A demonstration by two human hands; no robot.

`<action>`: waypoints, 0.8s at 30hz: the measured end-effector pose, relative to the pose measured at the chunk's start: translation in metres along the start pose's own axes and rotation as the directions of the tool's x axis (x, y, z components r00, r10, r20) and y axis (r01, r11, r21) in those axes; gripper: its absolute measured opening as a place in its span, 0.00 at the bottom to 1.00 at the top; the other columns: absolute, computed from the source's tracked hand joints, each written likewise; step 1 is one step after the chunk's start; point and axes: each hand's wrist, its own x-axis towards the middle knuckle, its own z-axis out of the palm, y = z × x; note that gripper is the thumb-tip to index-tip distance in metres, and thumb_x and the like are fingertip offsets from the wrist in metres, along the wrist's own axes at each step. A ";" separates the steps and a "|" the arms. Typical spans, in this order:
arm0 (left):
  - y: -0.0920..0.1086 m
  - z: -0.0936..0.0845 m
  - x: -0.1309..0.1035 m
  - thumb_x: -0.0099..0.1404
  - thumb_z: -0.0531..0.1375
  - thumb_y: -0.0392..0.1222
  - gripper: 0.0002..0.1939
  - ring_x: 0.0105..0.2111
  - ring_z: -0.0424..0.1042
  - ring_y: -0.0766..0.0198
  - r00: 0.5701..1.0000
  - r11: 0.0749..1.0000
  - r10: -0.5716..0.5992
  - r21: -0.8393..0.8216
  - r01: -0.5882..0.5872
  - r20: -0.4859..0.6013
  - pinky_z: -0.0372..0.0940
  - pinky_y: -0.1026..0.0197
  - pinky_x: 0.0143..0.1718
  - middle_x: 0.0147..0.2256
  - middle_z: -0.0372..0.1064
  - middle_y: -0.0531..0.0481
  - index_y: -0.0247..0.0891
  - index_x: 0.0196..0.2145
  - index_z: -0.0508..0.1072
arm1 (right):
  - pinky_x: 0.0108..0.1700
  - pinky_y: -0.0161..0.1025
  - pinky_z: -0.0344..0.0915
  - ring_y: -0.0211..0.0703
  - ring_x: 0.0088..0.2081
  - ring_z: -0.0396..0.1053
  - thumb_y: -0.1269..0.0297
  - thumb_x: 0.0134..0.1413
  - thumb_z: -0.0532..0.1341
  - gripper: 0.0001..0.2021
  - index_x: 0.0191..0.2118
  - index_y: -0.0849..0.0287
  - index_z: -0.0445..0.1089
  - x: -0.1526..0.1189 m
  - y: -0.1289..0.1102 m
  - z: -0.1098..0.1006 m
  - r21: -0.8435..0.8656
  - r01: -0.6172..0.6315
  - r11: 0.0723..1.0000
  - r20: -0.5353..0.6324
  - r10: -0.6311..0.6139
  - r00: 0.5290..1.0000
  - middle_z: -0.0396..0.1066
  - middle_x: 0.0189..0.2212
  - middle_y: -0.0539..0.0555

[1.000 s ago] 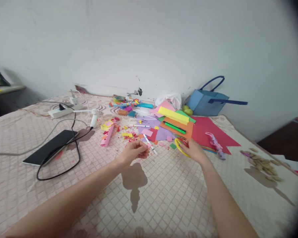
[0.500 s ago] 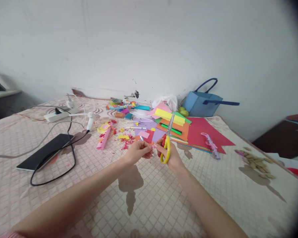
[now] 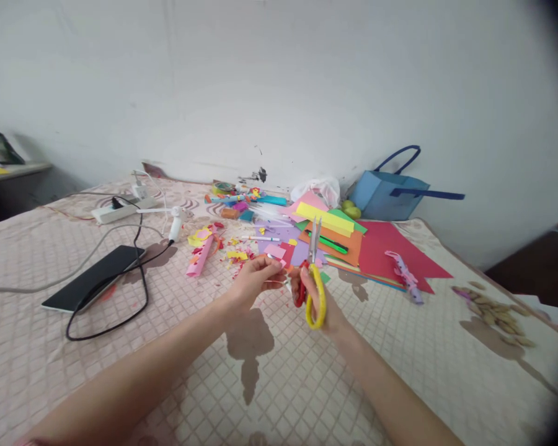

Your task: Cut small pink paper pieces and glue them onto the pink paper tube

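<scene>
Two hands: right hand (image 3: 328, 306), fingers clamped on scissors (image 3: 315, 272), tips toward twelve o'clock; left hand (image 3: 256, 279), at nine, fingers pinched together (contents unclear). A slack grip could drop the scissors.

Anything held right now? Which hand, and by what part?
Right hand: scissors, held at the red and yellow handles, blades pointing away. Left hand: can't tell; anything there is too small to make out.

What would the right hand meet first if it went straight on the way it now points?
Likely the left hand, its fingertips just ahead; depth is unclear, so the right hand could miss.
</scene>
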 end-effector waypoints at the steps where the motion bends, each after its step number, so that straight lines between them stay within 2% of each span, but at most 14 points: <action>1: 0.002 0.000 -0.001 0.52 0.65 0.44 0.10 0.28 0.71 0.67 1.000 1.000 0.016 -0.024 -0.017 -0.018 0.66 0.62 0.35 0.28 0.72 0.47 0.34 0.28 0.71 | 0.19 0.32 0.51 0.32 0.17 0.54 0.42 0.53 0.51 0.21 0.27 0.58 0.61 -0.003 0.002 0.003 0.002 -0.027 1.000 0.032 0.027 0.999 0.56 0.18 0.45; 5: 0.008 0.002 -0.003 0.54 0.64 0.43 0.10 0.31 0.71 0.66 0.991 0.987 0.102 -0.114 -0.112 -0.090 0.64 0.62 0.38 0.30 0.72 0.47 0.33 0.26 0.70 | 0.19 0.31 0.50 0.32 0.17 0.52 0.40 0.53 0.50 0.22 0.29 0.57 0.60 -0.015 0.007 0.018 -0.062 -0.135 0.989 0.109 0.141 0.984 0.54 0.18 0.44; 8: 0.011 0.006 -0.003 0.54 0.64 0.42 0.09 0.33 0.71 0.66 0.976 0.964 0.176 -0.179 -0.197 -0.126 0.63 0.61 0.41 0.31 0.71 0.48 0.34 0.26 0.71 | 0.18 0.32 0.50 0.32 0.16 0.51 0.40 0.52 0.50 0.22 0.29 0.57 0.59 -0.019 0.009 0.025 -0.150 -0.142 0.978 0.115 0.160 0.980 0.52 0.17 0.43; 14: 0.013 0.013 -0.005 0.54 0.63 0.43 0.09 0.32 0.69 0.67 0.951 0.932 0.243 -0.225 -0.283 -0.192 0.63 0.60 0.40 0.29 0.70 0.49 0.34 0.25 0.70 | 0.19 0.32 0.49 0.32 0.18 0.50 0.41 0.51 0.52 0.21 0.26 0.56 0.55 -0.022 0.012 0.030 -0.241 -0.103 0.965 0.071 0.124 0.990 0.52 0.19 0.44; 24: 0.012 0.020 -0.008 0.54 0.63 0.42 0.09 0.29 0.67 0.69 0.937 0.915 0.257 -0.252 -0.315 -0.237 0.61 0.63 0.37 0.26 0.67 0.51 0.33 0.24 0.70 | 0.19 0.33 0.51 0.34 0.19 0.52 0.44 0.54 0.51 0.19 0.26 0.56 0.57 -0.023 0.014 0.032 -0.337 -0.023 0.941 0.032 0.036 0.999 0.54 0.19 0.46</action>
